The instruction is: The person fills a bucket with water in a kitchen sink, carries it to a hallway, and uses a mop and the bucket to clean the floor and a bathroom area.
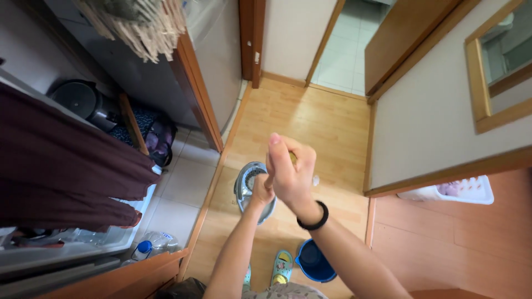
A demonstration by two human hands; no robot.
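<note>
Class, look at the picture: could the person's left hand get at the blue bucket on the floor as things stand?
Probably not at once: the left hand is raised and pressed against the right hand, while the blue bucket sits low by the feet. Nothing blocks the way down, though.

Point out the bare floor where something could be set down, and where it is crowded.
Bare wood floor runs from the bathroom scale to the tiled doorway. Pale tiles beside the dark bag are open too. Near the feet it is crowded: the scale, blue bucket and slippers, under the clasped right hand and left hand.
</note>
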